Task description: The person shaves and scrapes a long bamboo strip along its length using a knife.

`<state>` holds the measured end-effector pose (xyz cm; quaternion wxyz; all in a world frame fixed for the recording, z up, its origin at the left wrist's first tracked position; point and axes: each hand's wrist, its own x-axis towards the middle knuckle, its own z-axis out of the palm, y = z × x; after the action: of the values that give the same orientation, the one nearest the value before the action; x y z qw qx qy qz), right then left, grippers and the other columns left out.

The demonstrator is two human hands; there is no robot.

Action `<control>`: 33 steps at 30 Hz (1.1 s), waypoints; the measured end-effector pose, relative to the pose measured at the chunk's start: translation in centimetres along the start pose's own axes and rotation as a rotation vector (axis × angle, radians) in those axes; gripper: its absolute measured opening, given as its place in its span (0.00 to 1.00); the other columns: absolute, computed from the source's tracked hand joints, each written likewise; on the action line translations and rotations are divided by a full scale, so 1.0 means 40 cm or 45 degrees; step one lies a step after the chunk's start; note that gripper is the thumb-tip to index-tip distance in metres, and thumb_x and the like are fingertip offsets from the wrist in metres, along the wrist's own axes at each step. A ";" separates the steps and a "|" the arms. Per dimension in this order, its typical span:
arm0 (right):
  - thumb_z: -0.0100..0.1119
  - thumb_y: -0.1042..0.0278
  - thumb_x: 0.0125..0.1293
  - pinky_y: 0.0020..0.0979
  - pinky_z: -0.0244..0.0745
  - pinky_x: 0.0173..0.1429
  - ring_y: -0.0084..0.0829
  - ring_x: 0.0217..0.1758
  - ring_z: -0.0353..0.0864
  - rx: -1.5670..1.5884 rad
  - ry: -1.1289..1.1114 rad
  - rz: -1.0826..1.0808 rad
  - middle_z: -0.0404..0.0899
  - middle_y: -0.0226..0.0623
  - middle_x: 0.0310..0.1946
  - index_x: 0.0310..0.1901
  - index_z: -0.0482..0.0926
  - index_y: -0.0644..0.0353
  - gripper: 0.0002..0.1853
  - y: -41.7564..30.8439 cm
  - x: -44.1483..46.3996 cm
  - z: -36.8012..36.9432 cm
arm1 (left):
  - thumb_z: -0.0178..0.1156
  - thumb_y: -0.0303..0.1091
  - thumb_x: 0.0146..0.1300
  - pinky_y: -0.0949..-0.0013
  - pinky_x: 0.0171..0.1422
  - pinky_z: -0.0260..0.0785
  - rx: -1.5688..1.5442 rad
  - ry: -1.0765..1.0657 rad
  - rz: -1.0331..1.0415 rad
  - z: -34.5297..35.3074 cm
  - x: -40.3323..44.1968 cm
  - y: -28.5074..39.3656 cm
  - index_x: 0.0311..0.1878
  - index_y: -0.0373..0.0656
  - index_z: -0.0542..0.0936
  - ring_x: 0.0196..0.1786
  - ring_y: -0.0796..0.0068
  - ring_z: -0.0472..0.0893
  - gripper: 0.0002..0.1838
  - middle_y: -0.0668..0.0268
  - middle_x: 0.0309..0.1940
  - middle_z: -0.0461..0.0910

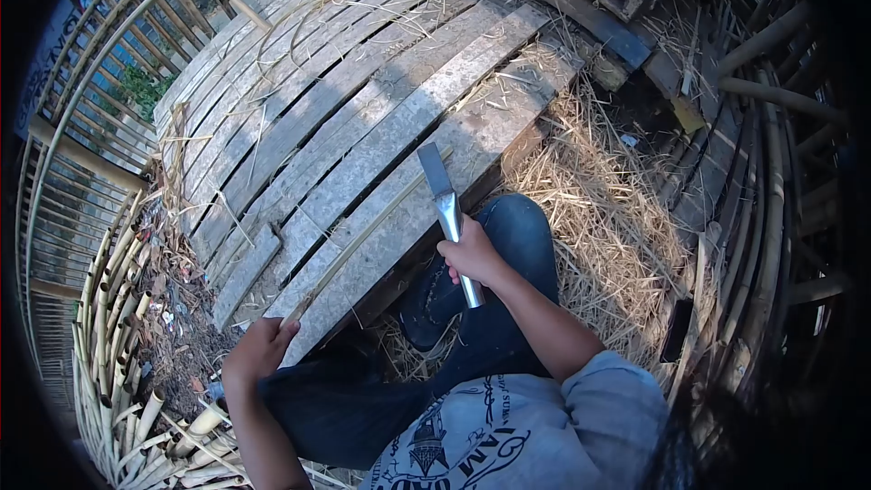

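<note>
A: Nearest first. What have we at the left hand (260, 349)?
B: Its fingers are pinched on the near end of a thin strip (392, 212), which lies lengthwise along the closest plank of the worktop (410, 113).
A: And the right hand (472, 252)?
B: Fingers wrapped around the metal handle of a broad-bladed tool (446, 203), above our bent knee (526, 218). The blade points away from us, near the strip's far part; whether it touches, we cannot tell.
A: Notes on technique?
B: In our judgement, the strip wants full support along the plank, so we should press its near end flat and not let it bow. Blade strokes should run away from the left fingers, and the edge should be lifted well clear of the knee between passes. A low, even blade angle probably bites least unevenly.
A: Farther off?
B: Loose shavings (308, 23) lie scattered over the far planks; we would sweep any that get under the strip, since they could rock it. Beyond stands a slatted fence (91, 160), well apart from the work.
</note>
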<state>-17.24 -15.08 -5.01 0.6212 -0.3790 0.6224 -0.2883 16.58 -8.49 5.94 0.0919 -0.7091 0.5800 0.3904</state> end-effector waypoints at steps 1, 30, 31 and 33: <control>0.53 0.77 0.58 0.32 0.73 0.15 0.28 0.14 0.74 0.010 0.007 0.007 0.70 0.36 0.21 0.53 0.63 0.66 0.20 0.000 -0.005 0.005 | 0.54 0.49 0.72 0.55 0.36 0.66 -0.001 -0.020 0.026 0.004 0.010 -0.015 0.30 0.29 0.78 0.24 0.60 0.73 0.27 0.46 0.20 0.74; 0.53 0.78 0.60 0.33 0.75 0.17 0.27 0.15 0.74 -0.025 -0.245 0.136 0.71 0.36 0.22 0.58 0.60 0.62 0.24 -0.025 0.038 -0.045 | 0.55 0.54 0.70 0.58 0.32 0.66 -0.035 -0.063 -0.047 -0.003 0.033 -0.047 0.28 0.31 0.78 0.23 0.69 0.73 0.30 0.55 0.17 0.74; 0.53 0.78 0.61 0.33 0.76 0.18 0.27 0.16 0.74 -0.008 -0.195 0.095 0.71 0.36 0.22 0.58 0.59 0.62 0.24 -0.025 0.057 -0.061 | 0.55 0.53 0.70 0.57 0.34 0.66 -0.066 -0.074 -0.044 -0.004 0.035 -0.054 0.28 0.29 0.78 0.23 0.67 0.74 0.30 0.50 0.17 0.74; 0.53 0.78 0.61 0.34 0.77 0.18 0.28 0.16 0.75 0.036 -0.029 0.015 0.71 0.36 0.23 0.59 0.59 0.62 0.25 -0.026 0.073 -0.050 | 0.55 0.53 0.70 0.57 0.33 0.66 -0.032 -0.061 -0.050 -0.001 0.031 -0.038 0.28 0.30 0.78 0.23 0.67 0.73 0.30 0.51 0.17 0.74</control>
<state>-18.94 -18.30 -5.66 0.6352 -0.3700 0.6132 -0.2890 17.97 -8.95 4.66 0.1044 -0.7120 0.5585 0.4126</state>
